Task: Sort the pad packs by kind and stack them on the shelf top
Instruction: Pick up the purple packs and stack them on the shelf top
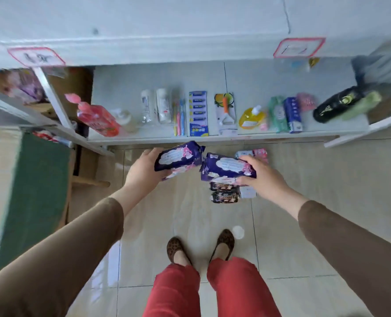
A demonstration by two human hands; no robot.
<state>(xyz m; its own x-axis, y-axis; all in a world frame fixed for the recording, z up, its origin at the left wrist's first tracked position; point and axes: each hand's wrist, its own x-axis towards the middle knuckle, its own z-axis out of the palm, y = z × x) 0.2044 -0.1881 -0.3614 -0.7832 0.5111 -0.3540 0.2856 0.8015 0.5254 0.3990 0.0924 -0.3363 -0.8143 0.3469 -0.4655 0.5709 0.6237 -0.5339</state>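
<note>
Each hand [144,170] [262,173] grips 1 purple pad pack [178,157] [227,168], fingers wrapped around it.

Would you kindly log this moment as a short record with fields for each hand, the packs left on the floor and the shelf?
left hand: left hand grips a purple pad pack
right hand: right hand grips a second purple pack
height: both packs held above the floor, below the shelf edge
floor: black packs, pale packs and a pink pack
shelf: shelf holds toiletries; no pad stack seen there
</note>
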